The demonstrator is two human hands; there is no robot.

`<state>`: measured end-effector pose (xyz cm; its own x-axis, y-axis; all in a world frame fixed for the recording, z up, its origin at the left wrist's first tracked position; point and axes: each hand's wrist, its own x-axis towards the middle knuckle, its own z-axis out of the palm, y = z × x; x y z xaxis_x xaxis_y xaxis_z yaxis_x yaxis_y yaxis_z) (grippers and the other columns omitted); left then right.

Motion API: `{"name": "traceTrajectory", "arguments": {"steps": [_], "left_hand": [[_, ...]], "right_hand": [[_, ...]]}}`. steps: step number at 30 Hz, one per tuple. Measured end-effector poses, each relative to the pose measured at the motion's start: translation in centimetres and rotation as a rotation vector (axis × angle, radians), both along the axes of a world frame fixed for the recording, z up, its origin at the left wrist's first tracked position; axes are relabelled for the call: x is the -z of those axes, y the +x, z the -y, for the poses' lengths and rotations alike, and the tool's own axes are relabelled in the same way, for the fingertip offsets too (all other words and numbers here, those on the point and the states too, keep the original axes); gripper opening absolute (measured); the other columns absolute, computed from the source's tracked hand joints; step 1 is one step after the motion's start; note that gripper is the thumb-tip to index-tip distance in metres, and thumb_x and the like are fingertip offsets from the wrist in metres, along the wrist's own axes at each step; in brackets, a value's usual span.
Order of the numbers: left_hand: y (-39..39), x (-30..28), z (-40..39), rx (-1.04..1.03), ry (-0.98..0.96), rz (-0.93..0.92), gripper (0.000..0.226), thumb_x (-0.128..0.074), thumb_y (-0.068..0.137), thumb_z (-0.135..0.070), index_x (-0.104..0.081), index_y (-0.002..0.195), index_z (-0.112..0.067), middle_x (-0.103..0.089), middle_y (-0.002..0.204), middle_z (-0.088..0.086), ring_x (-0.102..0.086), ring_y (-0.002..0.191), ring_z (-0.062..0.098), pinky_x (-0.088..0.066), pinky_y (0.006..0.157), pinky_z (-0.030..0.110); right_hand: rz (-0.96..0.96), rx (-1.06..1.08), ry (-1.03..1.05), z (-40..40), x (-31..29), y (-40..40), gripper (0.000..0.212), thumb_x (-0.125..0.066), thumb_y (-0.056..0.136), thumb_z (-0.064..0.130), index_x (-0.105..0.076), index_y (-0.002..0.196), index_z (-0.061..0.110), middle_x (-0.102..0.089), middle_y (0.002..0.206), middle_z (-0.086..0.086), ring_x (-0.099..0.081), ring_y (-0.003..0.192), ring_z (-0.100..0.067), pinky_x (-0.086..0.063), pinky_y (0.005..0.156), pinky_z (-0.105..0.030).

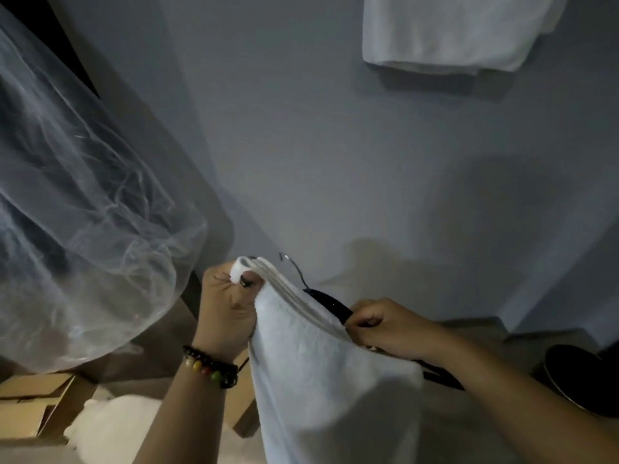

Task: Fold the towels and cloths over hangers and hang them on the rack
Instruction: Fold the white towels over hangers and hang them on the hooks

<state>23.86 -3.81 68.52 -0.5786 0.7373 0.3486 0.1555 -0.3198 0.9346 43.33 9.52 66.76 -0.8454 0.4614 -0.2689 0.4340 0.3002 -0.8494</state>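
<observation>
**Slip and Misalignment Risks While Draping the Towel**

The left hand pinches the upper folded edge of the white towel, fingers curled tightly round the bunched layers. The right hand grips the black hanger near its shoulder, fingers closed round the bar. The towel hangs over the hanger and falls toward the bottom of the frame; the metal hook projects upward, free of cloth.

Probable faults from this position:

- Uneven drape. Most of the visible cloth falls on the near side; how much hangs on the far side cannot be seen. If the lengths differ greatly, the towel may slide off once the left hand lets go.
- Fold separation. Several layers are stacked at the pinched edge. A slackened pinch would probably let them fan apart.
- Hook fouling. The bunched corner sits just beside the hook and could catch on it when lifted.
- Hanger tilt. A one-sided grip may let the far end drop.

A second towel already hangs above, well apart. The rack itself is not visible.
</observation>
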Motion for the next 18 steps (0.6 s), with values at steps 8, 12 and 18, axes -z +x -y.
{"name": "traceTrajectory", "arguments": {"steps": [8,12,18], "left_hand": [[4.5,2.6,7.4,0.122,0.113,-0.065,0.029,-0.063,0.078,-0.058,-0.063,0.062,-0.034,-0.055,0.072,-0.016,-0.05,0.063,-0.001,-0.042,0.06,0.014],[5.0,3.3,12.8,0.006,0.059,0.048,0.039,-0.07,0.064,-0.071,-0.06,0.051,-0.036,-0.05,0.079,-0.024,-0.042,0.072,0.008,-0.039,0.062,0.016],[6.2,4.4,19.8,-0.047,0.067,0.158,0.037,-0.073,0.062,-0.069,-0.06,0.053,-0.035,-0.048,0.079,-0.018,-0.039,0.07,0.013,-0.037,0.063,0.03]], "right_hand": [[-0.405,0.302,-0.413,13.1,1.1,1.8,0.033,-0.067,0.074,0.036,-0.077,0.085,0.006,-0.064,0.11,-0.006,-0.063,0.097,-0.016,-0.044,0.083,-0.025],[-0.491,0.361,-0.429,20.4,0.4,1.5,0.036,-0.075,0.061,0.041,-0.078,0.083,0.012,-0.068,0.103,0.004,-0.065,0.099,-0.011,-0.048,0.084,-0.022],[-0.455,0.467,-0.306,29.4,0.1,2.0,0.01,-0.082,0.072,0.026,-0.079,0.078,0.018,-0.068,0.088,0.001,-0.065,0.088,-0.013,-0.05,0.081,-0.028]]}}
